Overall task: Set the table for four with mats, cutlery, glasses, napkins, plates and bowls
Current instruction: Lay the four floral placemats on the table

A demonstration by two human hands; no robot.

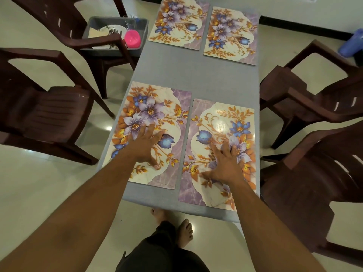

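The mats step looks almost finished: four flowered mats lie on the grey table (196, 75), two at the top of the frame, two at the bottom. The left hand (146, 148) presses flat, fingers spread, on the lower left mat (157, 107); the right hand (225, 163) does the same on the lower right mat (222, 118), which sits a little lower. Each grip is apart and holds nothing. Next, I think, comes fetching things from the grey tub (141, 22) on the chair (59, 10), upper left.

Both hands (146, 146) (225, 163) press flat on two near mats (172, 107) (222, 118).
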